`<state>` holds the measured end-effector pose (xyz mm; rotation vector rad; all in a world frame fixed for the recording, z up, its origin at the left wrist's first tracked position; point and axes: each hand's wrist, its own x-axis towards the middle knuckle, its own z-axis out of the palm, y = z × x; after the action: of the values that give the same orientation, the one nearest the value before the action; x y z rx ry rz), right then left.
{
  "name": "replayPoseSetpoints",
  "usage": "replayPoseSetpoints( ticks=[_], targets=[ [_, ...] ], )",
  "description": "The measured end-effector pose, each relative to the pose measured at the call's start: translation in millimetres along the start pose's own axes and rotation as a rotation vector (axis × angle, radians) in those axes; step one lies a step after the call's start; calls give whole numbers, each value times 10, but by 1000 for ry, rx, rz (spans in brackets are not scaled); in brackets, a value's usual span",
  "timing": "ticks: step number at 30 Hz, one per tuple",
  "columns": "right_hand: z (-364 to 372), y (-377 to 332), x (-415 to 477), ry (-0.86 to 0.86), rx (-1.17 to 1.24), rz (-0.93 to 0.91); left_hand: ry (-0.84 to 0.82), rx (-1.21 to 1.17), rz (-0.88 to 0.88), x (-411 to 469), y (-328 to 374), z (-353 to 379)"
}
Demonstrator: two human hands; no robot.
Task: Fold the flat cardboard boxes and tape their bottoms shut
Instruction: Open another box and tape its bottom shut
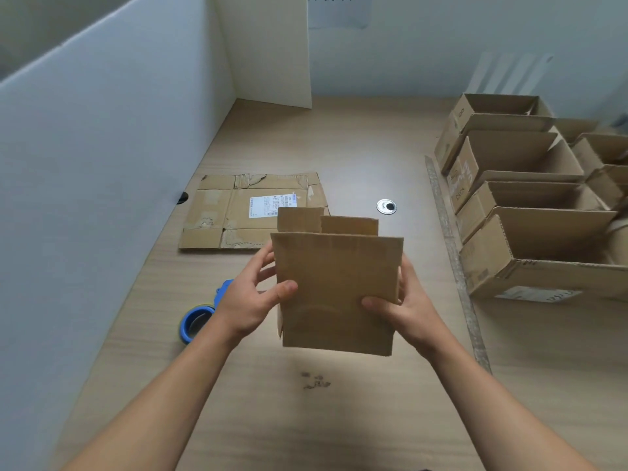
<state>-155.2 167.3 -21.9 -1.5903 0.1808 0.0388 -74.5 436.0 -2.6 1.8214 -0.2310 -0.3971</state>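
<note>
Looked down through the head-worn camera on a pale wood-grain table [339,430]. Held a small brown cardboard box [336,294] upright above the middle of that table, clear of its surface, with the near panel facing the camera and two shorter flaps standing up behind the top edge. Grasped the box's left edge with the left hand [251,300], thumb pressed on the near panel and fingers curled round the back. Grasped the right edge with the right hand [406,302] likewise, thumb low on the near panel, fingers wrapped behind. Could not tell whether the bottom of the box was closed. Found a blue tape dispenser with a roll of tape [196,321] lying on the table just left of the left wrist, partly hidden by it. Found a flattened, worn brown cardboard sheet bearing a white printed label [221,215] lying flat farther back, its near right corner hidden behind the held box. Noted a round silver cable grommet [386,206] set in the table to the right of that sheet. Noted a row of open-topped brown cardboard boxes [530,205] packed side by side along the right edge, well apart from the hands, and a long grey strip [455,266] running along the table just beside them. Noted a tall white partition panel [102,164] standing along the left side, and a dark scuff mark [316,380] on the table below the held box.
</note>
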Motion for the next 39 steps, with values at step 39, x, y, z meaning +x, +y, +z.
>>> replayPoseSetpoints(
  ticks=[39],
  targets=[
    [-332,73,-51,260,239,117,-105,99,98,-30,117,68]
  ],
)
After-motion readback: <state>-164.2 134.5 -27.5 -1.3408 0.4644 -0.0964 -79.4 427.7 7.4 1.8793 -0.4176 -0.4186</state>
